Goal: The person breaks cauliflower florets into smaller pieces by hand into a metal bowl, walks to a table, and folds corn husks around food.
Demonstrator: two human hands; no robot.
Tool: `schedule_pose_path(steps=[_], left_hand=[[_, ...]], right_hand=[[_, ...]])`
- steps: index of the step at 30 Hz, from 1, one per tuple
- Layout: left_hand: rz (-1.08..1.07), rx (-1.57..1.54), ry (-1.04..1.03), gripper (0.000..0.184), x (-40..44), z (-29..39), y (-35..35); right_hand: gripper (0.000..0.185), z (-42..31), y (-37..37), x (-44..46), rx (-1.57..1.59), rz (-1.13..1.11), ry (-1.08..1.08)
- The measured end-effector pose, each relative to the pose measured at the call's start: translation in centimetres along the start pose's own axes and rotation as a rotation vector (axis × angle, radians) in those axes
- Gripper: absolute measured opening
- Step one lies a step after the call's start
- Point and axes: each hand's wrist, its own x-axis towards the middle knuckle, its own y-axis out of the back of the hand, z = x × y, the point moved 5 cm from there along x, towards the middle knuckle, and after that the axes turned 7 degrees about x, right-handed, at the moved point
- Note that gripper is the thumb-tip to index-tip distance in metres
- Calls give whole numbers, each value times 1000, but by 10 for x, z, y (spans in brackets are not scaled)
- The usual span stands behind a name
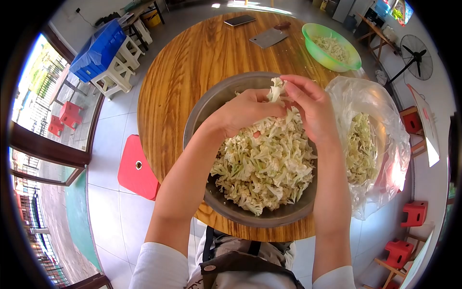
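Note:
Both my hands meet over the far part of a wide metal basin heaped with cauliflower pieces. Between them is a pale cauliflower floret, raised above the heap. My left hand is closed round the floret's lower side, its fingers partly hidden. From the right, my right hand pinches the same floret with thumb and fingertips. To the right of the basin, a clear plastic bag has more cauliflower inside.
On the round wooden table, a green bowl of pale shreds stands at the back right. A cleaver and a phone lie at the far side. Left of the table is a red stool; a blue crate sits beyond.

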Motion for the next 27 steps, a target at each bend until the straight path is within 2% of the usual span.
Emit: schedule_pose_path(steps=[3, 6, 9, 11, 15, 18, 23, 24, 27], left_hand=[[-18, -9, -3, 23, 1, -1, 0], [-19, -2, 1, 24, 0, 0, -1], [-11, 21, 32, 25, 0, 0, -1], [10, 43, 63, 24, -2, 1, 0], [15, 36, 29, 25, 1, -2, 0], [15, 44, 9, 25, 3, -4, 0], [26, 88, 75, 25, 1, -2, 0], [18, 82, 70, 25, 2, -3, 0], [2, 73, 58, 24, 4, -7, 0]], right_hand=[[27, 0, 2, 1, 23, 42, 22], [33, 0, 0, 0, 40, -21, -49], [43, 2, 2, 4, 108, 56, -14], [49, -2, 6, 5, 271, 64, 56], [61, -6, 23, 8, 430, 145, 165], [56, -5, 29, 9, 492, 206, 161], [25, 6, 35, 12, 584, 89, 130], [25, 5, 33, 11, 619, 47, 128], [26, 3, 30, 11, 605, 122, 111]])
